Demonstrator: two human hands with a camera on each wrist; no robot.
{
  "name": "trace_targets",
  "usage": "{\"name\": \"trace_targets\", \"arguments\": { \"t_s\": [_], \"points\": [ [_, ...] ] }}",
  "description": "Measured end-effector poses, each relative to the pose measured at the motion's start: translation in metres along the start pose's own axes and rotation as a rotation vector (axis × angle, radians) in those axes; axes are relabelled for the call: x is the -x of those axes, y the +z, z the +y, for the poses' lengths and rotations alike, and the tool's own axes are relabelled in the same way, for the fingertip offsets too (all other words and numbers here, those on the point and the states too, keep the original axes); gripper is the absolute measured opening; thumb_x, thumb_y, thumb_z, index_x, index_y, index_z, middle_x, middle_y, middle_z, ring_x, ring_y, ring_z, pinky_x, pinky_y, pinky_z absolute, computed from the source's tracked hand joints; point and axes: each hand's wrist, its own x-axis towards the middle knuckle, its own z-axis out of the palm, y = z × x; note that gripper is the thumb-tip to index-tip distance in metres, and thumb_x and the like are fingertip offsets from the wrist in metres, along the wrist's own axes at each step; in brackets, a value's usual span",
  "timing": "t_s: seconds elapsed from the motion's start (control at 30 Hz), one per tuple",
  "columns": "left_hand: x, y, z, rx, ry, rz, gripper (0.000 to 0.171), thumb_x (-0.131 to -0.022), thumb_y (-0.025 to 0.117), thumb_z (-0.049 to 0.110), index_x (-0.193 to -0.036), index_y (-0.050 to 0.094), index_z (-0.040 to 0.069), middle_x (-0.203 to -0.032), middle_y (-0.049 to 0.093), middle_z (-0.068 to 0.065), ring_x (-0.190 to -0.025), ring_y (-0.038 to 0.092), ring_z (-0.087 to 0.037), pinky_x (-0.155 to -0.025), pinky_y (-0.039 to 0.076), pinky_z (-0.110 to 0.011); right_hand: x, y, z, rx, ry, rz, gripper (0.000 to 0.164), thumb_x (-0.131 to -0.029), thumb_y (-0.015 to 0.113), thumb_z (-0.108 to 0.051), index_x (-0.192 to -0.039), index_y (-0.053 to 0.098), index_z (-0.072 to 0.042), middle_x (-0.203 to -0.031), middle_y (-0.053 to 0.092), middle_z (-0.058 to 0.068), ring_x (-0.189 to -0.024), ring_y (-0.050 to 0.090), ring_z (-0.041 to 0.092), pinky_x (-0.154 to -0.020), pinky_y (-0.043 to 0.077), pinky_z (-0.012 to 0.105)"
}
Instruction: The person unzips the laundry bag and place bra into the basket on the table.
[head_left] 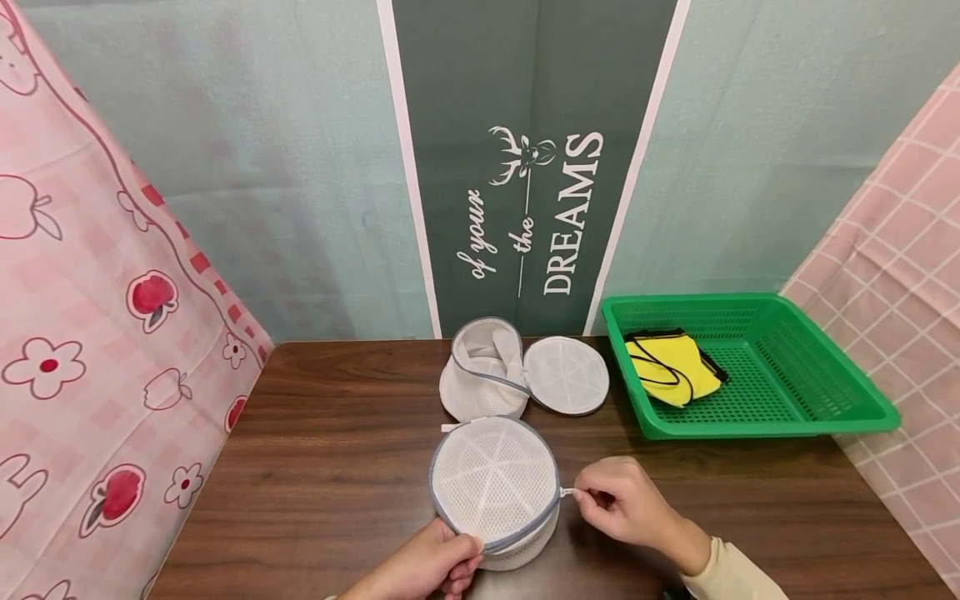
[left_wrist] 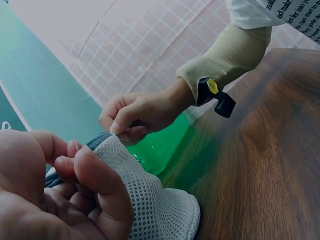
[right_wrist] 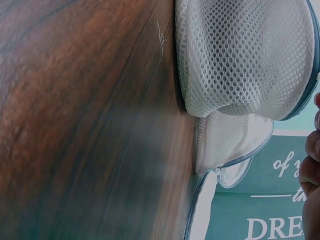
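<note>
A round white mesh laundry bag (head_left: 495, 483) with grey zipper trim stands at the table's near middle, its lid lying over the top. My left hand (head_left: 431, 560) pinches the trim at the bag's near-left edge. With thumb and forefinger, my right hand (head_left: 626, 504) grips the small white zipper pull (head_left: 567, 492) at the bag's right side. In the left wrist view, the left thumb and fingers close on the trim above the mesh wall (left_wrist: 150, 195). Just behind stands a second mesh bag (head_left: 483, 392), unzipped, its round lid (head_left: 566, 375) folded out flat to the right.
A green plastic basket (head_left: 765, 432) sits at the back right, holding a yellow pouch (head_left: 678, 367) with black cord. The brown wooden table (head_left: 322, 467) runs back to a hanging green curtain (head_left: 480, 67). Pink patterned cloths hang at both sides.
</note>
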Motion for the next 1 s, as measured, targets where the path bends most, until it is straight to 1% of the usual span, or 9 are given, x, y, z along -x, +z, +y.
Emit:
{"name": "trace_targets", "arguments": {
  "t_s": [0.2, 0.37, 0.53, 0.7, 0.9, 1.0],
  "points": [
    [0.0, -0.001, -0.001, -0.008, -0.005, 0.004, 0.04, -0.091, 0.049, 0.011, -0.08, 0.034, -0.024, -0.054, 0.04, 0.005, -0.047, 0.033, -0.004, -0.047, 0.03, -0.016, -0.003, 0.0, 0.001, 0.011, -0.006, 0.007, 0.022, -0.087, 0.066, -0.003, -0.073, 0.057, -0.018, -0.06, 0.044, -0.011, -0.056, 0.038, -0.003, -0.053, 0.03, 0.006],
    [0.0, -0.001, -0.002, -0.013, -0.008, 0.01, 0.04, -0.09, 0.049, 0.012, -0.08, 0.036, -0.025, -0.053, 0.041, 0.005, -0.048, 0.033, -0.004, -0.047, 0.029, -0.017, -0.007, -0.002, 0.0, -0.002, 0.012, 0.029, 0.022, -0.084, 0.065, 0.001, -0.072, 0.057, -0.016, -0.059, 0.045, -0.009, -0.053, 0.039, -0.001, -0.054, 0.031, 0.005],
    [0.0, -0.002, -0.003, -0.021, -0.009, 0.01, 0.04, -0.09, 0.049, 0.012, -0.08, 0.037, -0.025, -0.053, 0.041, 0.006, -0.048, 0.033, -0.004, -0.047, 0.029, -0.017, -0.009, -0.002, 0.0, 0.005, 0.012, 0.032, 0.022, -0.083, 0.065, 0.002, -0.073, 0.057, -0.015, -0.059, 0.044, -0.009, -0.053, 0.039, -0.001, -0.055, 0.031, 0.004],
    [0.0, -0.002, -0.003, -0.033, 0.0, 0.007, 0.039, -0.09, 0.049, 0.012, -0.08, 0.038, -0.024, -0.053, 0.041, 0.005, -0.048, 0.033, -0.004, -0.046, 0.028, -0.017, -0.007, -0.003, 0.004, 0.042, 0.031, 0.039, 0.02, -0.085, 0.065, -0.001, -0.074, 0.059, -0.016, -0.06, 0.044, -0.01, -0.055, 0.039, -0.002, -0.056, 0.031, 0.004],
    [0.001, -0.002, -0.002, -0.046, -0.002, 0.005, 0.04, -0.09, 0.049, 0.013, -0.08, 0.039, -0.024, -0.053, 0.042, 0.006, -0.048, 0.033, -0.004, -0.047, 0.027, -0.016, -0.001, -0.003, 0.011, 0.07, 0.066, 0.034, 0.02, -0.083, 0.066, -0.001, -0.076, 0.06, -0.019, -0.062, 0.045, -0.011, -0.056, 0.04, -0.004, -0.055, 0.031, 0.004],
    [0.001, -0.002, -0.002, -0.05, -0.004, 0.01, 0.041, -0.09, 0.05, 0.013, -0.08, 0.039, -0.025, -0.053, 0.042, 0.006, -0.049, 0.034, -0.004, -0.047, 0.027, -0.016, -0.001, -0.003, 0.013, 0.082, 0.078, 0.03, 0.02, -0.085, 0.066, -0.003, -0.077, 0.06, -0.02, -0.063, 0.046, -0.012, -0.057, 0.041, -0.004, -0.055, 0.031, 0.004]
  ]
}}
